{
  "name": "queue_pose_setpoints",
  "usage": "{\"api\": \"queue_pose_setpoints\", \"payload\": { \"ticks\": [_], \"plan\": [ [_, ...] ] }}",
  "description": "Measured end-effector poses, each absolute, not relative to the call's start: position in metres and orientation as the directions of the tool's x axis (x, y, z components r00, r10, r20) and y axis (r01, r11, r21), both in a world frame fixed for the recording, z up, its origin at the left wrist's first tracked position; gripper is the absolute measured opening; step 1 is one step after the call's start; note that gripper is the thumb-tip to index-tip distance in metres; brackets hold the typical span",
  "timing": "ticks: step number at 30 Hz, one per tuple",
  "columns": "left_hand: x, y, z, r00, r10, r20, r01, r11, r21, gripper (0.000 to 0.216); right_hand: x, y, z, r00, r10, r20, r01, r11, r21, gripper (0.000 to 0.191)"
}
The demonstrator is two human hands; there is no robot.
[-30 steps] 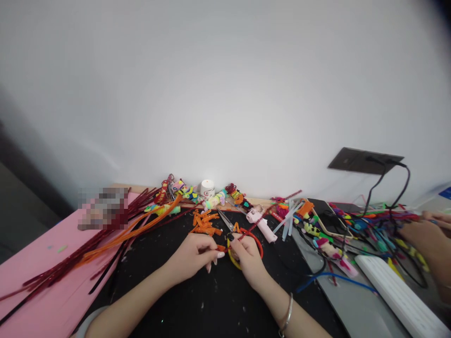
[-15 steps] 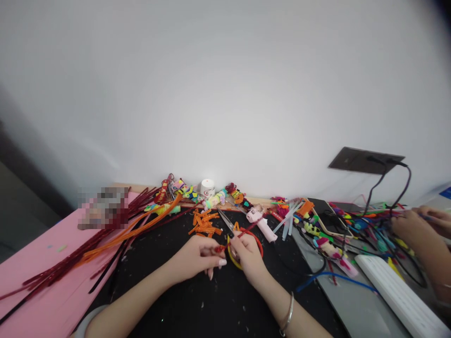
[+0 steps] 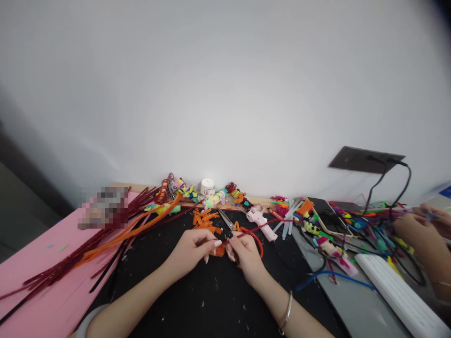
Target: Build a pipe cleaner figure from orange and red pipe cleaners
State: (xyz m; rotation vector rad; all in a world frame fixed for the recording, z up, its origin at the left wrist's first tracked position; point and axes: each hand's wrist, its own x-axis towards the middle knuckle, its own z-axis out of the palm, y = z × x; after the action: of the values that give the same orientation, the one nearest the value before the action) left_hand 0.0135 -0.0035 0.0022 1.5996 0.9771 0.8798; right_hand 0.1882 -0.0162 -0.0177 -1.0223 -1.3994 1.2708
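Note:
My left hand (image 3: 192, 251) and my right hand (image 3: 245, 254) meet over the black mat (image 3: 197, 300), fingers pinched together. Between them they hold a small orange piece (image 3: 217, 251) with a dark red pipe cleaner (image 3: 260, 225) running from it up to the right. A red and yellow ring (image 3: 256, 239) lies under my right hand. Scissors (image 3: 225, 220) lie just beyond my fingertips, beside a heap of cut orange pipe-cleaner bits (image 3: 204, 220).
Long red and orange pipe cleaners (image 3: 105, 239) lie on a pink sheet (image 3: 42, 281) at left. A pink glue gun (image 3: 260, 223), glue sticks, small craft figures and a white tape roll (image 3: 207, 188) line the wall. Another person's hands (image 3: 423, 234) work at right, near cables and a white keyboard (image 3: 398, 293).
My two hands have drawn closer and shifted slightly up, turning the orange piece between the fingertips. The red pipe cleaner's far end has dropped lower. The other person's hands shifted a little.

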Motion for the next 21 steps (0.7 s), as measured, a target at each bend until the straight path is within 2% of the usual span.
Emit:
{"api": "queue_pose_setpoints", "payload": {
  "ticks": [4,9,13,18,21],
  "plan": [
    [0.014,-0.007,0.000,0.576,0.818,-0.008,0.271,-0.181,0.945,0.030,0.189,-0.019,-0.011,-0.241,0.955,0.174,0.066,0.195,-0.979,0.055],
    [0.013,-0.012,0.000,0.730,0.673,-0.119,0.297,-0.156,0.942,0.027,0.185,-0.026,-0.004,-0.427,0.899,0.092,0.104,0.150,-0.983,0.042],
    [0.014,-0.012,-0.001,0.687,0.716,-0.123,0.274,-0.098,0.957,0.025,0.187,-0.022,-0.009,-0.334,0.939,0.086,0.046,0.108,-0.993,0.038],
    [0.018,-0.009,-0.005,0.546,0.837,-0.025,0.122,-0.050,0.991,0.015,0.191,-0.014,-0.018,-0.158,0.987,0.036,-0.181,0.007,-0.984,0.045],
    [0.019,-0.008,-0.005,0.448,0.894,-0.004,0.077,-0.034,0.996,0.018,0.190,-0.013,-0.020,-0.105,0.994,0.042,-0.205,0.020,-0.979,0.046]
  ]
}}
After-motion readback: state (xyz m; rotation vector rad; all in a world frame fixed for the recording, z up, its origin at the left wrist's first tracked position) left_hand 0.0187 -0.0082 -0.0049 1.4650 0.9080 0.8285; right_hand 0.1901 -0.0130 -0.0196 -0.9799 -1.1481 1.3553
